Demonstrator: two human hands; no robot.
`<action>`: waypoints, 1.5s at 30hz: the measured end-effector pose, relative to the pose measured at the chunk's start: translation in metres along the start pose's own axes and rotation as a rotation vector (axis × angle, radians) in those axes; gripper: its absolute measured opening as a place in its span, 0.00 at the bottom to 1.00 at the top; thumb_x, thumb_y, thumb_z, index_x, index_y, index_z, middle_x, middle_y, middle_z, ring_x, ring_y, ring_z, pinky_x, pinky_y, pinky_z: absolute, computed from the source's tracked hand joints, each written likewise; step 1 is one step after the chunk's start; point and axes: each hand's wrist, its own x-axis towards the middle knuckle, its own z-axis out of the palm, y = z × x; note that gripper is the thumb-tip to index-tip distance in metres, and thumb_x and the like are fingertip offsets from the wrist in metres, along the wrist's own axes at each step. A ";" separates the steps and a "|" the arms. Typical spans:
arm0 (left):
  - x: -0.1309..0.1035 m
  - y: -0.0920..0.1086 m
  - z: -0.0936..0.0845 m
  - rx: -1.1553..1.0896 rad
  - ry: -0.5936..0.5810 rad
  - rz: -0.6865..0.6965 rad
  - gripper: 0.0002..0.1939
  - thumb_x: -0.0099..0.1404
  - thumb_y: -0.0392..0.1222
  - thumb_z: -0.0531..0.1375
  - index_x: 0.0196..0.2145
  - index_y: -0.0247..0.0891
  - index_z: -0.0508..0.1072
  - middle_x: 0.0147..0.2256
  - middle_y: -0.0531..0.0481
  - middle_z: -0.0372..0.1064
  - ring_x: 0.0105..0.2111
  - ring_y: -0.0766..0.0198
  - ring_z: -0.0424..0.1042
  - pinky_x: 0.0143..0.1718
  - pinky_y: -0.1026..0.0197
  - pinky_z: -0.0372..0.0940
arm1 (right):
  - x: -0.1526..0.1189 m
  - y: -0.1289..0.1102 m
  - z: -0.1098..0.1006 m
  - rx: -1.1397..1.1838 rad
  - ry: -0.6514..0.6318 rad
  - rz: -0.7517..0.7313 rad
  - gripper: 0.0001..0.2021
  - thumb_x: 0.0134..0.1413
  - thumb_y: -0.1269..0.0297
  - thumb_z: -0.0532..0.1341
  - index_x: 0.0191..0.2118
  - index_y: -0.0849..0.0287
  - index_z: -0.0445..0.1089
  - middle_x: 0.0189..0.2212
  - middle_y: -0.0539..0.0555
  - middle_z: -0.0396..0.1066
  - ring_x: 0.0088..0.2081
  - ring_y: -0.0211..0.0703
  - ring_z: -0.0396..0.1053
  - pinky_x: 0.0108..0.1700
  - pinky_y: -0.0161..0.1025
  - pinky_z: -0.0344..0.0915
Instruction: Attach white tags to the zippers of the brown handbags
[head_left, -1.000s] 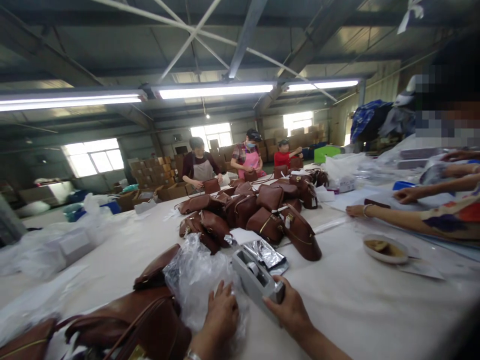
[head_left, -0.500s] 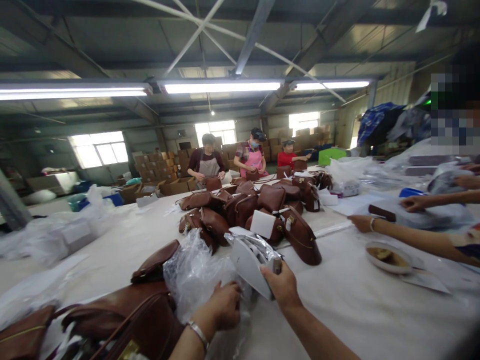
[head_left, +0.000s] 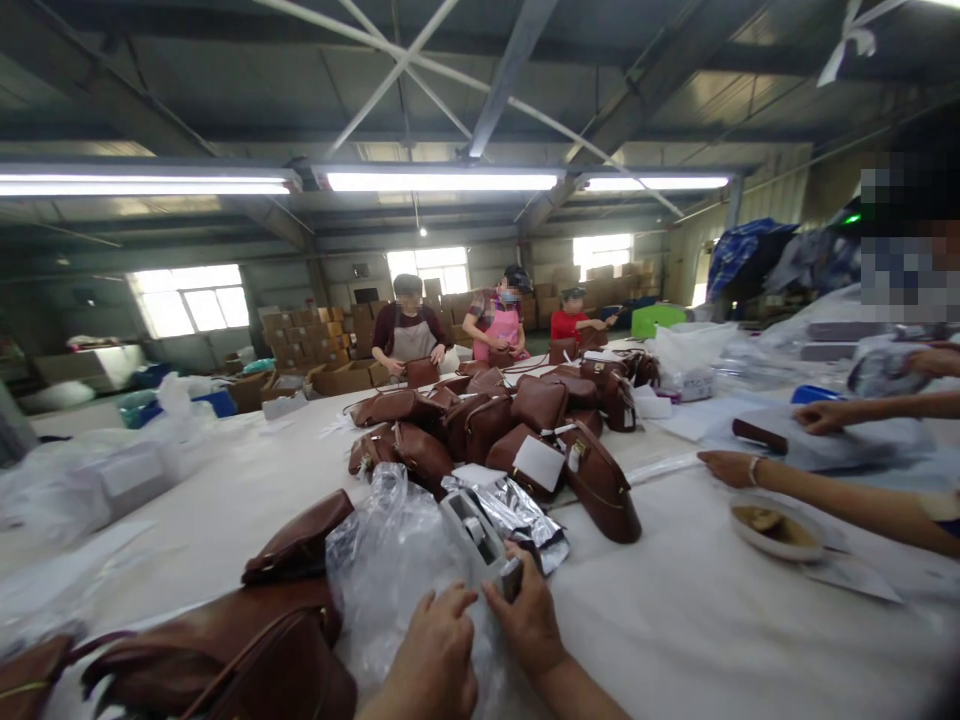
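Observation:
My right hand (head_left: 531, 615) is closed around the near, dark-tipped end of what looks like a grey tape dispenser (head_left: 474, 535), with a white part inside its slot. Close to it on the left, my left hand (head_left: 435, 650) hovers over a crumpled clear plastic bag (head_left: 394, 560). Its fingers are bent but apart, and nothing shows in them. Crinkled silver foil (head_left: 536, 525) lies just beyond the dispenser. Brown leather handbags (head_left: 270, 650) lie left of my left hand, one of them with its flap toward me.
A pile of brown handbags (head_left: 480, 425) with white tags covers the table's middle. On the right are a co-worker's arms (head_left: 817, 487), a shallow dish (head_left: 776, 528) and a dark brown strip (head_left: 759, 436). Plastic-wrapped items (head_left: 112, 475) sit at left. Several people (head_left: 412, 330) stand across the table.
My right hand has turned the dispenser so its slot faces up, and drawn it nearer and left. The foil now lies apart on the table. My left hand has shifted slightly lower.

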 end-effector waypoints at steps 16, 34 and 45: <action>-0.149 0.032 0.041 -1.807 0.352 -0.763 0.23 0.42 0.54 0.74 0.29 0.37 0.73 0.22 0.56 0.66 0.26 0.70 0.68 0.31 0.67 0.63 | -0.100 -0.079 -0.052 0.141 -0.507 0.192 0.19 0.55 0.48 0.59 0.40 0.60 0.74 0.35 0.57 0.73 0.38 0.50 0.69 0.42 0.42 0.66; -0.258 0.026 0.040 -1.233 0.573 -0.596 0.21 0.54 0.59 0.66 0.29 0.35 0.78 0.25 0.50 0.69 0.30 0.62 0.65 0.35 0.61 0.61 | -0.198 -0.159 0.002 0.048 -0.832 0.161 0.12 0.47 0.60 0.60 0.19 0.60 0.65 0.19 0.47 0.60 0.26 0.37 0.59 0.29 0.34 0.55; -0.296 -0.010 0.066 -1.091 0.718 -0.752 0.21 0.57 0.59 0.61 0.35 0.37 0.78 0.30 0.49 0.76 0.34 0.57 0.71 0.37 0.61 0.65 | -0.236 -0.147 0.058 0.077 -0.976 0.234 0.13 0.45 0.59 0.59 0.17 0.60 0.62 0.16 0.46 0.56 0.22 0.35 0.56 0.26 0.33 0.52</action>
